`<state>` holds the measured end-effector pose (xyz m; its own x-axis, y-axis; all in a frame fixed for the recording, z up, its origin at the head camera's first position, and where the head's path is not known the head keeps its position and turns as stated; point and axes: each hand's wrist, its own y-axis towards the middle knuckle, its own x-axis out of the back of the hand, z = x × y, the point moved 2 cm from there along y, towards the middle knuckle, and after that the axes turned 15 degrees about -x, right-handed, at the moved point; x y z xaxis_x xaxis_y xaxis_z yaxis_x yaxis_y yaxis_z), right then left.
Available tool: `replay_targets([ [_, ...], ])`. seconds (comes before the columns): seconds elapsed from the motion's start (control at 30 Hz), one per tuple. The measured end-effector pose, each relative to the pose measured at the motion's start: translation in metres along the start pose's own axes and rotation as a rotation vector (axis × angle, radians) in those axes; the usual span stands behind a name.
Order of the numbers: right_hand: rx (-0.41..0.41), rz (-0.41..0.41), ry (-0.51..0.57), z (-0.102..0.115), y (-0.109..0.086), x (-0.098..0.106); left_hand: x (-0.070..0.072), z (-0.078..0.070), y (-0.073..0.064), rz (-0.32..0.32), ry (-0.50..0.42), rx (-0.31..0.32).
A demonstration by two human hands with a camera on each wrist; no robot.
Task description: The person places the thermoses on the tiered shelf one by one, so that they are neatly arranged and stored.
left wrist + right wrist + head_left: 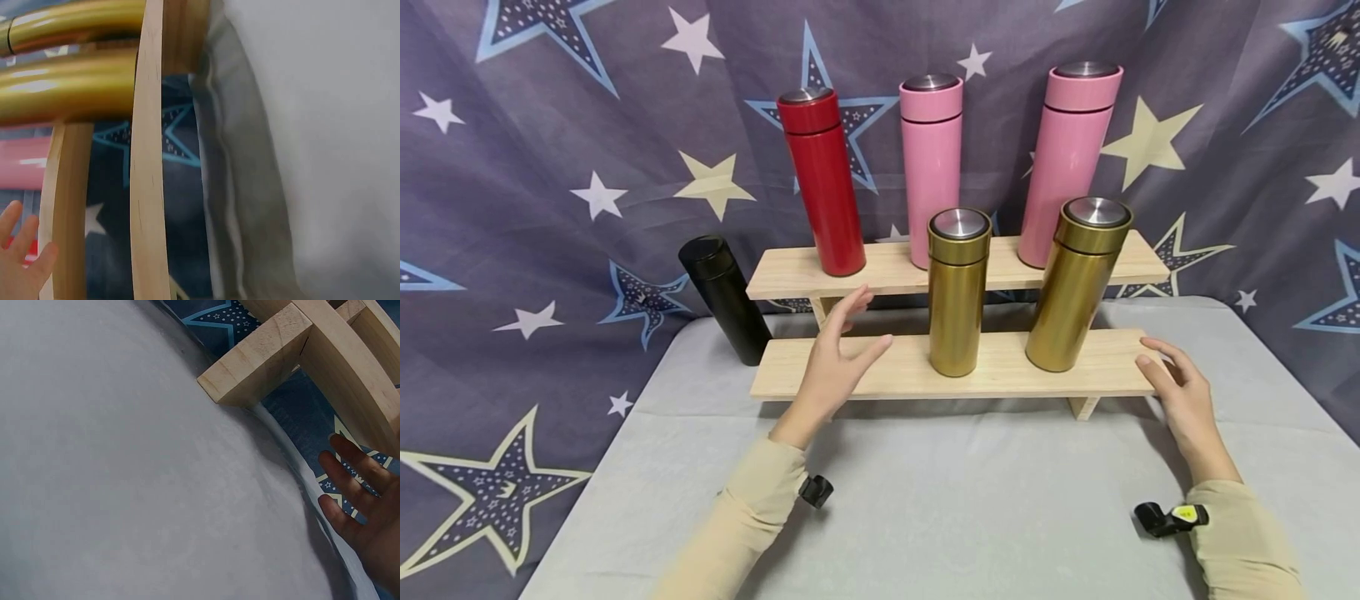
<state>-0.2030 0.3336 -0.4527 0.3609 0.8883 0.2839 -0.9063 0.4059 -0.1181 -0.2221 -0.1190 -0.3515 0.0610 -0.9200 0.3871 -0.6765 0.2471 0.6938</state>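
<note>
My left hand point(835, 367) hovers over the left part of the lower plank point(1116, 362) of a two-step wooden stand, thumb and fingers spread, holding nothing. Its fingers also show at the lower left of the left wrist view. My right hand point(1187, 408) is at the plank's right end, fingertips right at the edge; the right wrist view shows its fingers loosely extended beneath the wood. Two gold thermos bottles point(957, 308) stand upright on the lower plank, between the hands. On the upper plank point(782, 275) are a red thermos bottle point(823, 183) and two pink thermos bottles point(932, 175).
A black thermos bottle point(726, 292) stands on the grey-covered table point(985, 500), just left of the stand. Behind everything hangs a dark star-patterned curtain point(625, 150). A short wooden leg point(1084, 408) props the lower plank near its right end.
</note>
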Motion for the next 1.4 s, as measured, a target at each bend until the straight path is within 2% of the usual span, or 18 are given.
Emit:
replay_targets([
  [0.27,0.003,0.002,-0.002,0.000,0.000,-0.001,0.031,0.007,-0.014,-0.044,0.034,0.020],
  [0.5,0.005,0.007,-0.011,0.001,-0.002,-0.001,0.054,-0.025,-0.014,-0.066,0.082,0.060],
  [0.7,0.011,0.010,-0.001,0.000,-0.001,-0.001,0.073,-0.021,-0.023,-0.114,0.103,0.091],
  [0.9,0.020,0.014,0.011,0.000,-0.001,-0.001,0.088,-0.006,-0.034,-0.162,0.129,0.106],
  [1.13,0.018,0.017,0.018,0.000,-0.001,0.000,0.107,0.040,-0.053,-0.244,0.173,0.132],
  [1.2,0.019,0.015,0.016,0.000,-0.001,0.000,0.111,0.047,-0.057,-0.261,0.194,0.151],
  [1.33,0.015,0.011,0.011,0.001,-0.001,0.000,0.117,0.053,-0.061,-0.307,0.228,0.198],
  [1.4,0.010,0.008,0.007,0.001,-0.001,0.000,0.118,0.051,-0.062,-0.332,0.233,0.220],
])
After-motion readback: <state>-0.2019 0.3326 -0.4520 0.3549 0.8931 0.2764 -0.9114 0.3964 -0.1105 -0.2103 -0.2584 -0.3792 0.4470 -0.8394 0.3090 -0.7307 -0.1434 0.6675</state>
